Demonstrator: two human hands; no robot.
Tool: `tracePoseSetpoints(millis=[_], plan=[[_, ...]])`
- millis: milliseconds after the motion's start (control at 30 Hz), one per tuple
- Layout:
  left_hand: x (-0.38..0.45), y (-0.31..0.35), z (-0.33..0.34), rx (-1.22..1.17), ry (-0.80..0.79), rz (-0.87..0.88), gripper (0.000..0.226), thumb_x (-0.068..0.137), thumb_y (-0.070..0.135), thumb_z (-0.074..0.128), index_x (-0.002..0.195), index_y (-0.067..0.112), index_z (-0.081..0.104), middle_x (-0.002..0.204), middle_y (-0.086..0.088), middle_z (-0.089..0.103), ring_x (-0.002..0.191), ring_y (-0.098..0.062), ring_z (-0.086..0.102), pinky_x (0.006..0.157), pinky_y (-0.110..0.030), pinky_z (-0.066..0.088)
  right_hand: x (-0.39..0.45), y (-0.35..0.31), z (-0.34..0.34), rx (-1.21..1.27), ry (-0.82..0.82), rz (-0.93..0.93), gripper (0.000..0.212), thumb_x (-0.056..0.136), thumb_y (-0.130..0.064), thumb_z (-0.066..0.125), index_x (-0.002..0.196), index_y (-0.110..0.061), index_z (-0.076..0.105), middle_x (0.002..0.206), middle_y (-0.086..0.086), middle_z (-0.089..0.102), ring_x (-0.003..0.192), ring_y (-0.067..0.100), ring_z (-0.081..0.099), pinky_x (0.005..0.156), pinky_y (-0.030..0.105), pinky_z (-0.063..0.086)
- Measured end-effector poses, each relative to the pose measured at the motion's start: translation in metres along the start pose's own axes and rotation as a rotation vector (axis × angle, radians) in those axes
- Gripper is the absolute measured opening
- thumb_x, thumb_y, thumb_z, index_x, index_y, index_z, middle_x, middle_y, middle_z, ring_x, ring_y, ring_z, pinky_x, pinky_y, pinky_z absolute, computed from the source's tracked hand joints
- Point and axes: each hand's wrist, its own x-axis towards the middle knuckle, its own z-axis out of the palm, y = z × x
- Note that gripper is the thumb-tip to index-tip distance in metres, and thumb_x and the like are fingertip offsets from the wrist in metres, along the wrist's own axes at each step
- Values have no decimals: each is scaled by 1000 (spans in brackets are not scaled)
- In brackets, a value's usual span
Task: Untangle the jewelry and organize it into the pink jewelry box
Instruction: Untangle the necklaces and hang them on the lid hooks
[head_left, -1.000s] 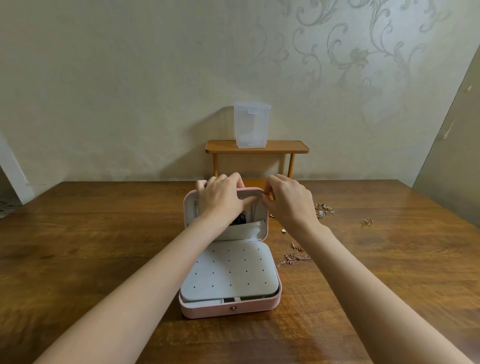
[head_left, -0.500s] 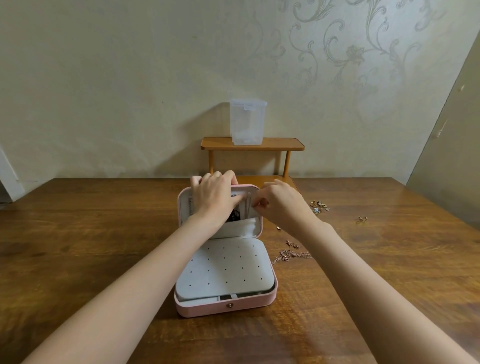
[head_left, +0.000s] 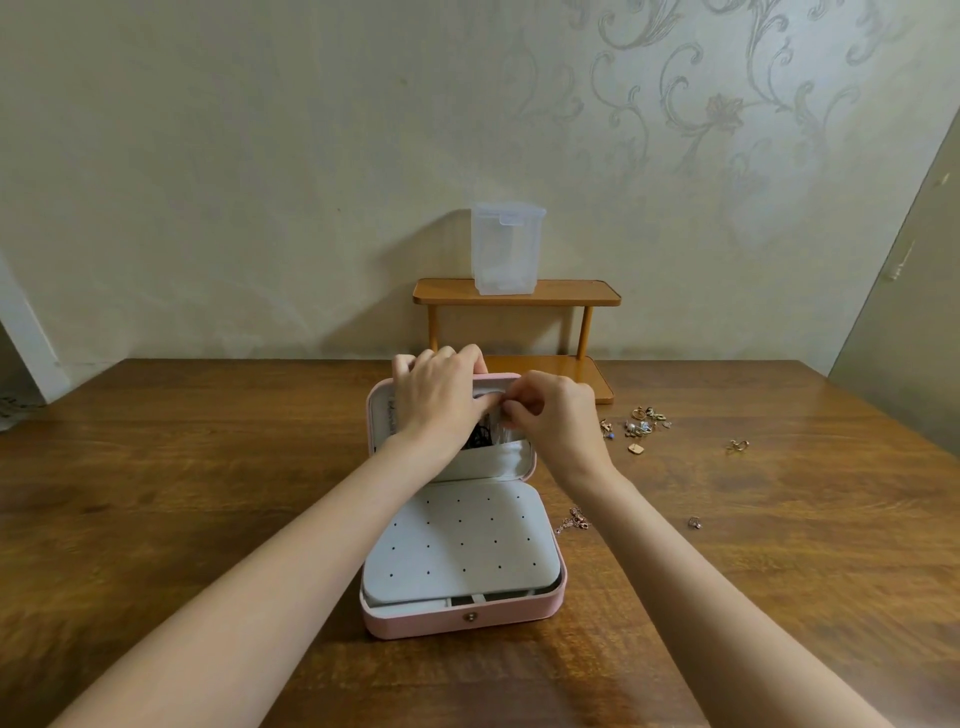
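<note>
Right hand (head_left: 550, 415) nearer left hand (head_left: 441, 400); one open jewelry box (head_left: 462, 621)

— Where can we pass?
— Left of the pink jewelry box (head_left: 462, 621) the table (head_left: 182, 493) lies bare.
— And right?
— Scattered jewelry (head_left: 641, 427) and a chain (head_left: 574, 522) lie there; behind stands a wooden shelf (head_left: 517, 299).
</note>
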Motion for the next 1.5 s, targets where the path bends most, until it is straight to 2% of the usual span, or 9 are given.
tracePoseSetpoints(millis=[233,433,567,767,867,1033,1133,1333,1500], plan=[[1,-1,0,13,-22,7,30,85,50,61,98,23,58,102,2,63,100,-18,54,87,-32,29,-7,5,-2,-29,-113,-21,12,85,-2,65,96,-2,68,91,10,70,82,19,65,80,28,54],[3,-1,0,-4,-57,0,33,83,52,61,99,23,58,102,3,64,99,-17,54,86,-32,30,-21,9,-7,-326,-103,-170,17,95,-6,46,96,-4,62,93,9,63,79,27,59,60,30,40],[5,-3,1,-11,-85,6,32,85,51,60,102,23,59,105,3,63,100,-17,54,88,-32,30,-28,11,-1,-396,-303,-195,27,95,-10,44,115,-11,62,113,3,55,92,24,60,62,27,40],[12,-15,17,10,-208,23,32,94,43,48,116,21,56,113,-2,57,106,-20,51,93,-34,29,-7,11,-31,-160,-110,9,21,92,-3,50,99,-4,70,91,7,64,71,21,61,66,34,54],[15,-21,32,73,-356,-33,33,97,40,43,121,20,54,122,-6,52,112,-23,49,98,-39,28,5,27,-53,-271,-295,157,22,91,-3,49,95,-4,70,86,11,68,71,26,67,67,39,58],[16,-31,55,84,-634,-168,32,98,40,42,119,20,55,126,-8,51,117,-26,46,99,-41,30,0,50,-66,-419,-603,241,13,82,-3,64,90,-5,74,87,10,71,65,14,58,54,16,44],[13,-33,63,87,-688,-186,32,97,40,44,121,22,56,124,-6,54,115,-25,47,96,-40,31,-8,56,-63,-438,-723,246,12,78,-12,73,90,-7,74,82,3,70,66,10,55,59,16,40],[14,-24,53,106,-607,-138,40,94,34,51,132,21,46,139,-10,39,128,-30,35,104,-42,28,-17,61,-53,-463,-798,240,9,78,-7,72,87,-7,72,93,8,71,78,17,61,64,24,46],[16,14,20,-281,-467,42,19,94,20,53,111,18,63,122,-4,59,114,-19,52,97,-36,40,-7,51,-73,-310,-681,267,6,83,-6,64,79,-9,65,79,1,66,63,4,56,55,11,45]])
